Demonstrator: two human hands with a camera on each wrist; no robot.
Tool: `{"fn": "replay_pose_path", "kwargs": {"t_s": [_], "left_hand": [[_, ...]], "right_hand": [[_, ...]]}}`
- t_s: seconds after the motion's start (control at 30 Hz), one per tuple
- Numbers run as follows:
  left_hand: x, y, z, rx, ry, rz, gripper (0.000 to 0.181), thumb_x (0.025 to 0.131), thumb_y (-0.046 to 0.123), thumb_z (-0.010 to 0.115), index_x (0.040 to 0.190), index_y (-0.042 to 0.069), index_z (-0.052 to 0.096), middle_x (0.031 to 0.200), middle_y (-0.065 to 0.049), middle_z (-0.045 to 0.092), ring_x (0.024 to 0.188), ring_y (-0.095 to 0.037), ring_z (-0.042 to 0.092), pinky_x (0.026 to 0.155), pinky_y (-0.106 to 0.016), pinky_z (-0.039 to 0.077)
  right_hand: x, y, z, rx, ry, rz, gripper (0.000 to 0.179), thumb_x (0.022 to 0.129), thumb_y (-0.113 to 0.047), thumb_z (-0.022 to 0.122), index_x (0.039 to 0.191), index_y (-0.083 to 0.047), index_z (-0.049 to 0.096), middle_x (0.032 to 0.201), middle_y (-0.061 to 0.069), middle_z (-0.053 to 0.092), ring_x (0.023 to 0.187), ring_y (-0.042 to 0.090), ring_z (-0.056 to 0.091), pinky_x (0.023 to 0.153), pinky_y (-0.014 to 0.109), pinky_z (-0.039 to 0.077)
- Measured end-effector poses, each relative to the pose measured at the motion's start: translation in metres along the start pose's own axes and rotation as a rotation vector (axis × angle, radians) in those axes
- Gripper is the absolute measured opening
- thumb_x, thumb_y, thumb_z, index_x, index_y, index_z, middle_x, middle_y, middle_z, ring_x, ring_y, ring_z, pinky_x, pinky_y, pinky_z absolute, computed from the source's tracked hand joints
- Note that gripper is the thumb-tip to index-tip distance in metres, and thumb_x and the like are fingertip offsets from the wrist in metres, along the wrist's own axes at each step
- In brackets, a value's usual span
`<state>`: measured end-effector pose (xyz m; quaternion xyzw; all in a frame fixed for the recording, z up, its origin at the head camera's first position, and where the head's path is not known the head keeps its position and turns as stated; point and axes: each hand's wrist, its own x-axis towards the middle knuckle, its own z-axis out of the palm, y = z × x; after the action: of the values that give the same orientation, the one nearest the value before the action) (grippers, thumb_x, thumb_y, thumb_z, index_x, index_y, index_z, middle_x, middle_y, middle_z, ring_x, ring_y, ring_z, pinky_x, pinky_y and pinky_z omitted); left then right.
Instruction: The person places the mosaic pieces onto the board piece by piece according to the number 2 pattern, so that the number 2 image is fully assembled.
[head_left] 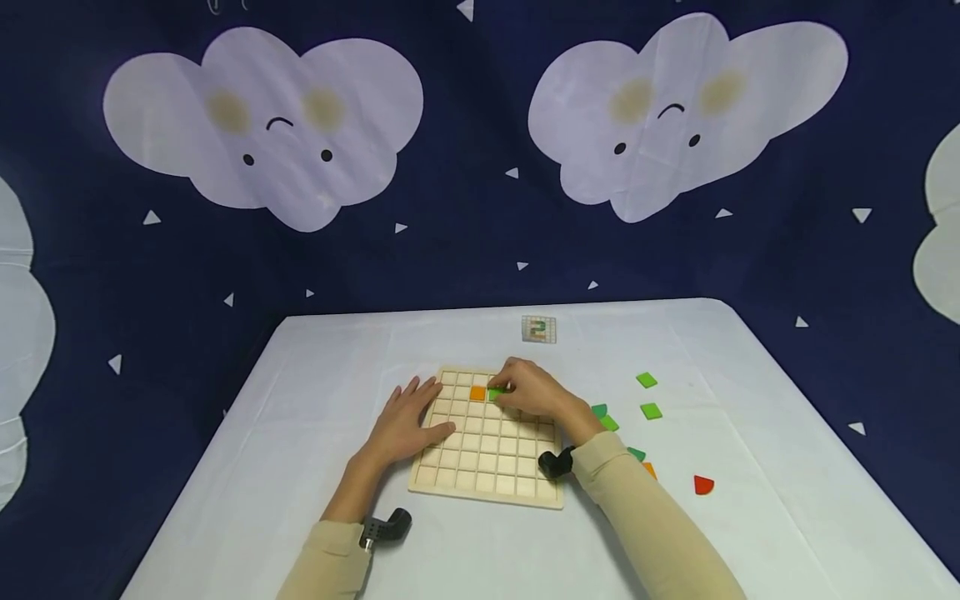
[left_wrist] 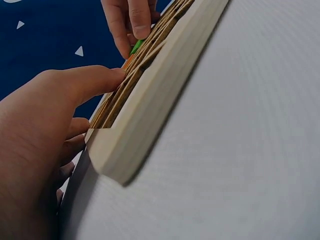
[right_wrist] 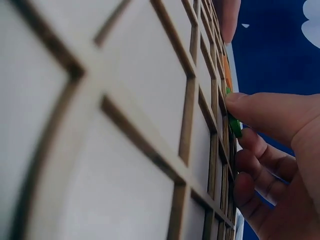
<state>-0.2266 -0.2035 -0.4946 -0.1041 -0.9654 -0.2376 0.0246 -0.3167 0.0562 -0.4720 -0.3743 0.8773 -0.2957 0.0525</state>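
Observation:
A square wooden grid board lies on the table, divided into small cells. My left hand rests at its left edge, fingers spread and thumb over the border; the left wrist view shows that thumb touching the board. Between thumb and fingers, my right hand pinches a green square tile at the upper part of the board. In the right wrist view the green tile is tilted against the grid. Just left of it an orange square tile sits in a cell.
A small pattern card lies behind the board. Right of the board are loose green tiles, a red quarter-round piece, and teal and orange pieces partly hidden by the right forearm. A dark cloud-print curtain hangs behind the white table.

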Motion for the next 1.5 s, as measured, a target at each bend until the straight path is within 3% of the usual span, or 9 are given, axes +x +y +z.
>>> {"fn": "replay_pose_path", "kwargs": {"t_s": [0.3,0.5,0.83,1.07,1.27,1.5], "left_hand": [[0.001,-0.001,-0.001,0.001,-0.009,-0.008,0.084,0.082,0.061,0.061,0.148,0.015,0.039,0.154,-0.001,0.031,0.144,-0.023,0.015,0.117,-0.042,0.003],[0.001,0.0,0.0,0.008,-0.022,-0.005,0.084,0.082,0.062,0.06,0.149,0.015,0.039,0.154,0.0,0.03,0.144,-0.023,0.015,0.117,-0.041,0.003],[0.003,0.001,-0.001,0.011,-0.014,-0.008,0.085,0.081,0.062,0.061,0.149,0.014,0.039,0.154,-0.001,0.03,0.145,-0.022,0.014,0.117,-0.04,0.003],[0.003,-0.001,0.0,0.017,-0.018,-0.001,0.086,0.082,0.063,0.06,0.149,0.014,0.038,0.154,-0.001,0.03,0.144,-0.023,0.015,0.117,-0.04,0.003],[0.001,-0.001,0.0,0.009,-0.015,0.003,0.085,0.082,0.061,0.061,0.149,0.014,0.038,0.154,-0.001,0.031,0.144,-0.023,0.015,0.117,-0.041,0.003],[0.0,-0.002,-0.001,0.002,-0.007,0.008,0.085,0.082,0.061,0.062,0.148,0.013,0.039,0.154,-0.002,0.031,0.144,-0.024,0.016,0.117,-0.042,0.004]], "right_hand": [[0.001,0.0,0.001,-0.025,-0.008,-0.024,0.026,0.084,-0.021,0.077,0.108,-0.013,0.075,0.092,-0.005,0.06,0.079,0.006,0.054,0.068,0.022,0.05],[-0.003,-0.001,0.0,-0.032,0.001,0.002,0.029,0.084,-0.022,0.076,0.112,-0.012,0.073,0.094,-0.005,0.059,0.079,0.006,0.054,0.068,0.023,0.05],[-0.012,0.001,-0.009,0.004,0.062,-0.016,0.03,0.086,-0.016,0.074,0.112,-0.002,0.071,0.093,0.004,0.061,0.079,0.01,0.057,0.069,0.026,0.052],[-0.019,0.007,-0.018,-0.048,0.052,0.033,0.031,0.089,-0.021,0.071,0.117,-0.007,0.07,0.092,-0.001,0.06,0.075,0.009,0.053,0.065,0.027,0.049],[-0.026,0.011,-0.025,-0.021,0.08,0.091,0.03,0.087,-0.023,0.072,0.114,-0.009,0.071,0.088,-0.008,0.06,0.073,0.01,0.055,0.063,0.028,0.049],[-0.034,0.017,-0.033,-0.027,0.094,0.134,0.031,0.086,-0.023,0.073,0.114,-0.01,0.071,0.088,-0.007,0.061,0.073,0.011,0.054,0.063,0.03,0.049]]}}
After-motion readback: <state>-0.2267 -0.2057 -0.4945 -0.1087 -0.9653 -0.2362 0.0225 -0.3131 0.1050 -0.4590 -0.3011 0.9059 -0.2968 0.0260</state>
